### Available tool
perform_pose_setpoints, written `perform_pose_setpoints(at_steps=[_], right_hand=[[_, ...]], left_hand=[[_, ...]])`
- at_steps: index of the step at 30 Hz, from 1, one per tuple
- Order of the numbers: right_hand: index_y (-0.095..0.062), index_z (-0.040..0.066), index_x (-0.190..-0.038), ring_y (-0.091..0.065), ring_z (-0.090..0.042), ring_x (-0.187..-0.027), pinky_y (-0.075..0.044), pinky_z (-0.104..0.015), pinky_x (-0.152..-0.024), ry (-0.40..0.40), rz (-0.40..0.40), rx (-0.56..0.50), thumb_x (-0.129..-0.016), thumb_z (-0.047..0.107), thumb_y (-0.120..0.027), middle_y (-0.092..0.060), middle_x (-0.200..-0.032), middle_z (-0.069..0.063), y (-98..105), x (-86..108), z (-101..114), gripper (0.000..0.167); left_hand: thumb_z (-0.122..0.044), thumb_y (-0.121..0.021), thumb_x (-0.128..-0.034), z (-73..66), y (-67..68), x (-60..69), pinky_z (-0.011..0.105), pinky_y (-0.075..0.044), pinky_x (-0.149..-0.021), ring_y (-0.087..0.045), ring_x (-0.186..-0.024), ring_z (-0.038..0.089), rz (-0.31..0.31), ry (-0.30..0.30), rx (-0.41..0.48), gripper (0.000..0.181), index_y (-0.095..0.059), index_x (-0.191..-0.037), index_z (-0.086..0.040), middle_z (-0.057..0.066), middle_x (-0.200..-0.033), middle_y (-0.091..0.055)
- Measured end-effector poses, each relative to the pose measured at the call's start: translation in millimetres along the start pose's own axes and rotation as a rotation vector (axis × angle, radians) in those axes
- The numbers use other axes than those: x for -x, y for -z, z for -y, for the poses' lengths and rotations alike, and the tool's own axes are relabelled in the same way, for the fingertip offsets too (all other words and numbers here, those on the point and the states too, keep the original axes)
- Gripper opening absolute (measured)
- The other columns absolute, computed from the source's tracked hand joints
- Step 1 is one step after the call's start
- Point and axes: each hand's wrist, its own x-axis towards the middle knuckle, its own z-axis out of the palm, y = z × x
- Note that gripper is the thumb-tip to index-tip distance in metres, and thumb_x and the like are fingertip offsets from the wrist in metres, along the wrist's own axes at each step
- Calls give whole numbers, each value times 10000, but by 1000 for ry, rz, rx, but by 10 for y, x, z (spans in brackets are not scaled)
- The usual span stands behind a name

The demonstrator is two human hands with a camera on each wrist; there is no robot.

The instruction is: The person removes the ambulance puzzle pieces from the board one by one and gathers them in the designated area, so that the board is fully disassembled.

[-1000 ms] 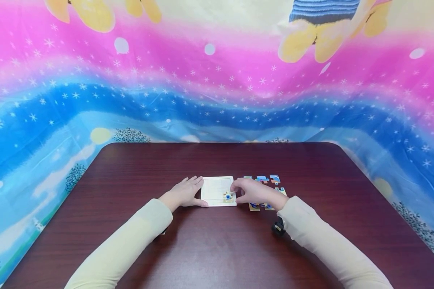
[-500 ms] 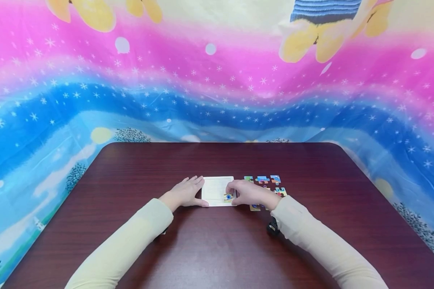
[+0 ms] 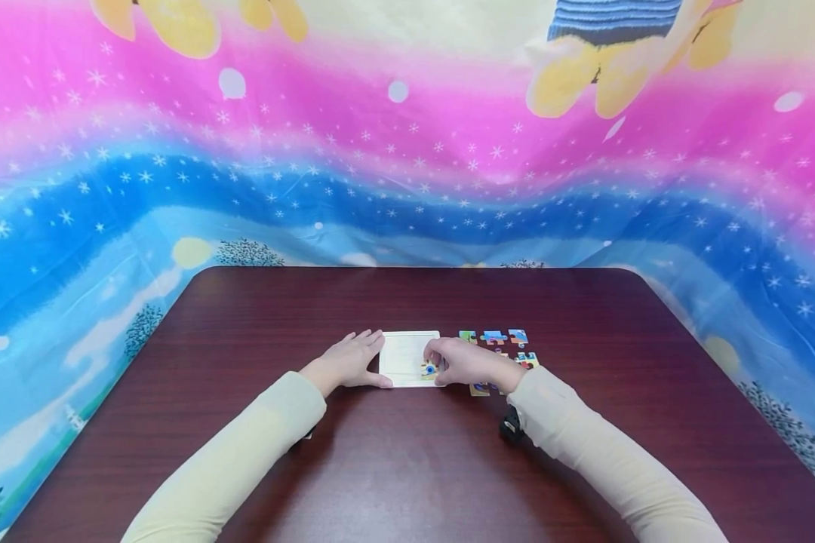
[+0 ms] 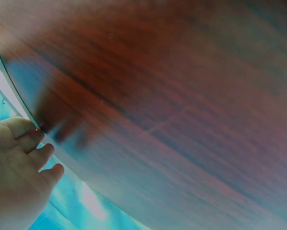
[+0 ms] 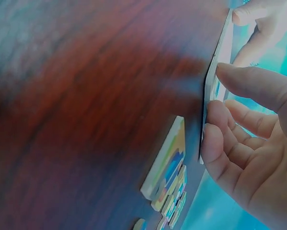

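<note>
A shallow white puzzle tray lies flat on the table. In its near right corner is a puzzle piece with a blue round spot on yellow. My right hand bends over that corner, thumb and fingertips pinching about the piece. In the right wrist view the thumb and curled fingers meet at the tray's edge, and they hide most of the piece. My left hand rests against the tray's left side with fingers extended and its thumb along the near corner. The left wrist view shows that hand's fingers only partly.
Several loose puzzle pieces lie in rows right of the tray, partly under my right hand and wrist. The brown table has a rounded far edge, with a colourful printed cloth hanging behind it.
My right hand has moved a little left, from the tray's right edge onto the piece in the corner, and then stays nearly still. The left hand and the tray keep their places.
</note>
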Motion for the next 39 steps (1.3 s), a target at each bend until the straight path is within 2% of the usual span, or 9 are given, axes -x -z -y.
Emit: perform_pose_setpoints(at_steps=[6,12,19,32,39], right_hand=[[-570,37,-1082,-464,-139,-720,-421,-282,-651,1,-6,9,-749,78,-741,-514,-853,11,0,-1,6,377],[-594,34,-1062,-460,-128,-700,-422,-270,-634,26,-14,14,-749,85,-745,-515,-865,6,5,10,9,351],[-595,51,-1051,-473,-123,-686,-431,-266,-615,9,-20,5,-739,73,-749,-530,-819,28,2,9,22,348],[-615,33,-1071,-490,-126,-741,-443,-273,-667,0,-11,29,-749,54,-730,-560,-894,7,6,-4,32,342],[-609,28,-1086,-486,-134,-733,-441,-277,-657,-45,-33,-9,-743,55,-737,-556,-876,12,12,9,28,367]], left_hand=[[-619,-559,-803,-1,5,3,430,-170,-1084,-196,-1356,272,-2,-6,-2,928,-278,-1432,3,129,-1480,-246],[-613,-564,-804,1,5,5,432,-172,-1083,-200,-1355,274,-4,-10,1,922,-285,-1428,6,132,-1477,-250],[-620,-557,-803,7,1,1,428,-168,-1085,-194,-1357,272,0,-9,-5,928,-277,-1432,3,129,-1480,-245],[-621,-556,-804,1,4,7,427,-162,-1086,-189,-1359,271,5,-6,0,930,-273,-1433,3,129,-1482,-237],[-619,-557,-805,1,6,12,428,-170,-1084,-199,-1356,273,-3,-8,-3,924,-283,-1429,5,131,-1478,-248]])
